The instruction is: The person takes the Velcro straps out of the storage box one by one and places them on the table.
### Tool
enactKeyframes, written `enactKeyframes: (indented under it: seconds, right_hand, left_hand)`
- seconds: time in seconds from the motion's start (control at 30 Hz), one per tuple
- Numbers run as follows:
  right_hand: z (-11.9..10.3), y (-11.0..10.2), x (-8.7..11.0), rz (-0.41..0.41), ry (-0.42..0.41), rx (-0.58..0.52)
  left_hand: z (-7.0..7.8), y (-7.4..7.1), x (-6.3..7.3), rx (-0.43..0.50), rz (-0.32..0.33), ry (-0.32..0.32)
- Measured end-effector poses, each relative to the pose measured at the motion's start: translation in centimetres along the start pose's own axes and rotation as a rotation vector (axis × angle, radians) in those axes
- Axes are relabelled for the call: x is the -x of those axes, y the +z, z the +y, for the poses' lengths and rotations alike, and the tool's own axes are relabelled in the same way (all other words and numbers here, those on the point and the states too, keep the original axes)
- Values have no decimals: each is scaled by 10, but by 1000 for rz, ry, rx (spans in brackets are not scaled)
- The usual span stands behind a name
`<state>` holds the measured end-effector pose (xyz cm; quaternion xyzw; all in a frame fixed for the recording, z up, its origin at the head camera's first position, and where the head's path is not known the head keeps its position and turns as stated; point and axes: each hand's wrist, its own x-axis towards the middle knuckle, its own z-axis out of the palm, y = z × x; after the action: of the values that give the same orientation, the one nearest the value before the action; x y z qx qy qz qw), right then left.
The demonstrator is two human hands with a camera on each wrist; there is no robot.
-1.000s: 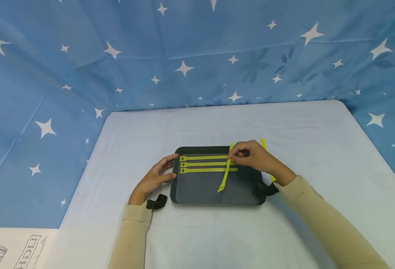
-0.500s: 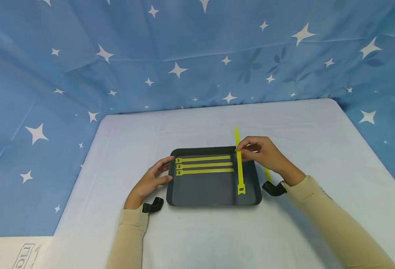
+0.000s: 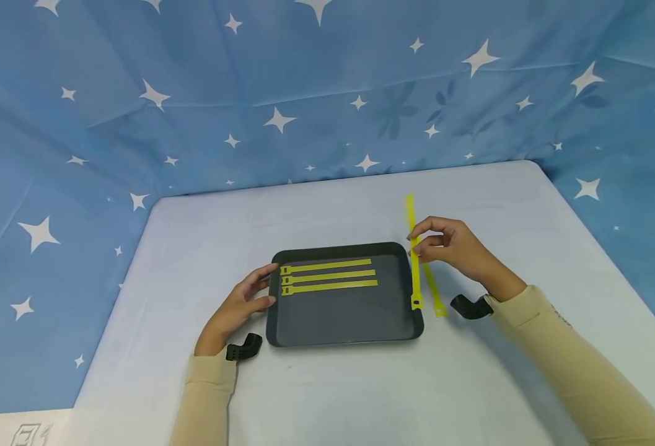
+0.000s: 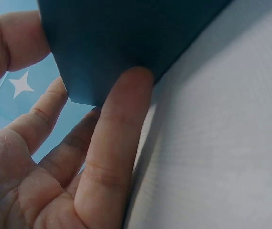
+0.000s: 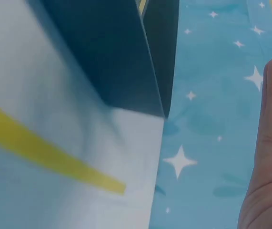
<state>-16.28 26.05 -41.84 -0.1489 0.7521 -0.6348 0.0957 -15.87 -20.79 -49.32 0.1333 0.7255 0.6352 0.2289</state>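
A dark grey tray (image 3: 338, 319) lies on the white table with three yellow cable straps (image 3: 329, 274), each with a slotted head at its left end, in a row near its far side. My left hand (image 3: 240, 306) rests at the tray's left end; in the left wrist view its thumb (image 4: 121, 119) lies straight against the outer wall. My right hand (image 3: 461, 251) pinches another yellow cable strap (image 3: 415, 279) near its middle, slotted end towards me, over the right rim. One more yellow strap (image 3: 434, 294) lies on the table right of the tray, partly hidden behind that hand.
The white cloth (image 3: 327, 390) covers the table out to its rounded far corners. Behind it hangs a blue curtain (image 3: 327, 80) with white stars. Black wrist mounts (image 3: 243, 347) sit on both wrists. Printed cloth or paper (image 3: 4, 430) shows at lower left.
My right hand has carried its strap from above the tray to the right rim, and the strap has turned from slanting to nearly straight. The view has shifted; my left hand stays at the tray.
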Motion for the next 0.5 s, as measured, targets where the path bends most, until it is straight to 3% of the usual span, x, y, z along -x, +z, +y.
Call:
enactKeyframes:
  seconds: [0.27,0.5]
  right_hand:
    - [1,-22,9,38,-7,-121]
    - [3,-41,15,37,59,-35]
  left_hand:
    - [-2,-1,1,16,-21,55]
    - [-3,0,0,15,-22,59]
